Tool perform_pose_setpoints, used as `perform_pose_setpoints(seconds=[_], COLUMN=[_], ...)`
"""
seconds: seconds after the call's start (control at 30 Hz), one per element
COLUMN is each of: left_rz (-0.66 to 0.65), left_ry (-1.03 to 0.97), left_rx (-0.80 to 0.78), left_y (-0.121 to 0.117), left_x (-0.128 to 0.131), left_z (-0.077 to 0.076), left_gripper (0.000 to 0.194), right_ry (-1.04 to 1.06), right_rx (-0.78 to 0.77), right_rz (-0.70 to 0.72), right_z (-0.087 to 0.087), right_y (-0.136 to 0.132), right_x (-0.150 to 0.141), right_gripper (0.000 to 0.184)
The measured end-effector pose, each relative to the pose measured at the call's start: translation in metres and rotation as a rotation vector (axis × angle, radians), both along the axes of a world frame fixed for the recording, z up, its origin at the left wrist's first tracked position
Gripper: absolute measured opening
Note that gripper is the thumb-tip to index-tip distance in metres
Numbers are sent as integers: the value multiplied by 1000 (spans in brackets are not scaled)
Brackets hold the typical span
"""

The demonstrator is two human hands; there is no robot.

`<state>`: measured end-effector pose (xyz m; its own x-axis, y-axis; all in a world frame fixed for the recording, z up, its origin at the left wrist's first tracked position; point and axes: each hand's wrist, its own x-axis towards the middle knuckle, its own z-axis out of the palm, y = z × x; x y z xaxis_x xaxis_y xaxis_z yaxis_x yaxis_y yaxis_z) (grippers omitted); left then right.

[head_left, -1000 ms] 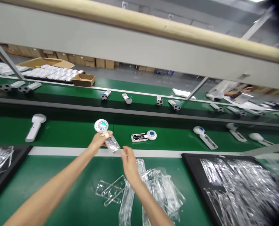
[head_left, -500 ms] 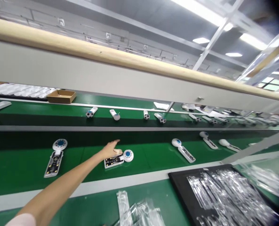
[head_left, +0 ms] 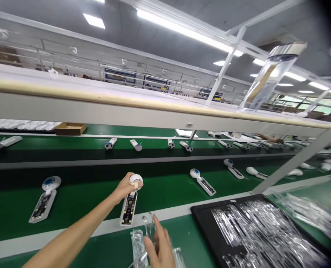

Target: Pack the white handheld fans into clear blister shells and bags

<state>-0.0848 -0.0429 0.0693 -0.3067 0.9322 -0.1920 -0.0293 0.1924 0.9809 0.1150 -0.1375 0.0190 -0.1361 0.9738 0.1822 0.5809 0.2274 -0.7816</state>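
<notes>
My left hand [head_left: 125,187] is closed around the round white head of a device [head_left: 129,210] with a long, narrow body and an exposed circuit board. That body hangs down toward the near edge of the green belt, over the pale strip. Low in the view, my right hand [head_left: 162,247] has a clear plastic piece [head_left: 149,224] between its thumb and fingers, its looped end pointing up. Under and beside the right hand lie more clear plastic pieces [head_left: 139,245], partly covered by it.
Similar white devices lie on the near green belt [head_left: 84,201], one left [head_left: 44,203], several right. A black tray [head_left: 201,216] of clear plastic parts sits at right. Football-patterned devices [head_left: 109,144] lie on a farther belt. A shelf [head_left: 154,113] and slanted post [head_left: 293,163] cross the view.
My left hand has grasped the device by its head, turned it and drawn it nearer. My right hand has come into view with a clear plastic piece. The view has shifted.
</notes>
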Motion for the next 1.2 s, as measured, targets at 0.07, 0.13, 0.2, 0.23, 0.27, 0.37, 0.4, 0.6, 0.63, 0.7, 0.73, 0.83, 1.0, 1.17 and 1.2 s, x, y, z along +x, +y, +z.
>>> perform_pose_setpoints(seconds=[0.07,0.13,0.2,0.23,0.27,0.37,0.4,0.6,0.63,0.7,0.73,0.83,1.0,1.17,1.2], left_rz=[42,70,86,90,94,137,153,90,40,-36,-38,72,253,297,311], left_ry=[-21,-64,-112,-122,-129,-179,-206,-503,-573,-636,-619,-492,-356,-242,-212], left_rx=[26,21,17,27,42,51,42,105,92,31,-6,-22,134,259,268], left_y=[-22,-42,-60,-67,-73,-86,-88,-112,-118,-131,-137,-150,-167,-187,-186], left_x=[7,18,31,37,41,47,47,49,50,51,51,49,42,27,19], left_z=[23,42,54,59,63,72,74,57,51,40,38,42,52,42,39], left_gripper=[60,64,59,56,53,50,48,53,53,50,48,44,42,39,40], right_ry=[-64,-137,-208,-236,-258,-307,-307,-171,-168,-160,-138,148,559,531,505], right_rx=[101,211,287,311,330,371,359,130,146,172,155,-29,-313,-332,-339], right_rz=[-8,22,24,11,-9,-63,-65,120,151,217,249,159,-202,-160,-138], right_z=[18,33,40,41,41,37,36,45,48,55,58,63,48,35,33], right_y=[6,8,6,3,-1,-14,-18,-32,-33,-36,-37,-35,-19,-17,-17], right_x=[-15,-28,-37,-39,-41,-42,-40,-18,-15,-13,-15,-30,-69,-103,-110], right_gripper=[49,50,51,51,51,51,52,54,52,50,49,49,61,59,59])
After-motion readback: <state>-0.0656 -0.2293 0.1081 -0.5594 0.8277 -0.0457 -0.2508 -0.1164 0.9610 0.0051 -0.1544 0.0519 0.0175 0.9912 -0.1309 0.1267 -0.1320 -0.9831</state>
